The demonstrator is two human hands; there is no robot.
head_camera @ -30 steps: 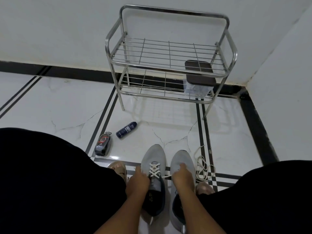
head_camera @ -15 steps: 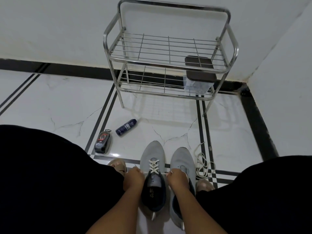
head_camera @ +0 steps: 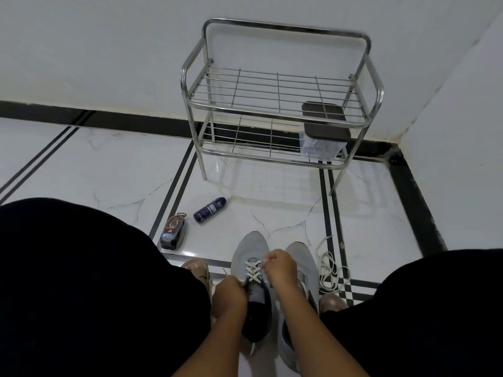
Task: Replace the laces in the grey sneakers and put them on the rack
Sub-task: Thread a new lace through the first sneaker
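1. The two grey mesh sneakers, the left sneaker [head_camera: 251, 263] and the right sneaker [head_camera: 304, 263], stand side by side on the white tiled floor [head_camera: 114, 172] in front of the tubular steel shoe rack [head_camera: 280, 104], toes towards it, probably so the eyelets face the seated person.
2. The left hand [head_camera: 229, 297], fingers curled, grips the near edge of the left sneaker's opening, which looks meant to steady it. Whether it also holds a lace end I cannot tell.
3. The right hand [head_camera: 279, 268] is closed in a pinch beside the white crossed lace [head_camera: 253, 270], seemingly drawing it through an eyelet.
4. The lacing covers only the lower eyelets, so this sneaker seems partly done.
5. A loose white cord [head_camera: 330, 270] lies coiled on the floor just right of the right sneaker, near the rack's right front leg, perhaps a spare or removed lace.
6. Both rack shelves have room; a clear tub with a dark brown lid [head_camera: 324, 137] sits at the lower shelf's right end.
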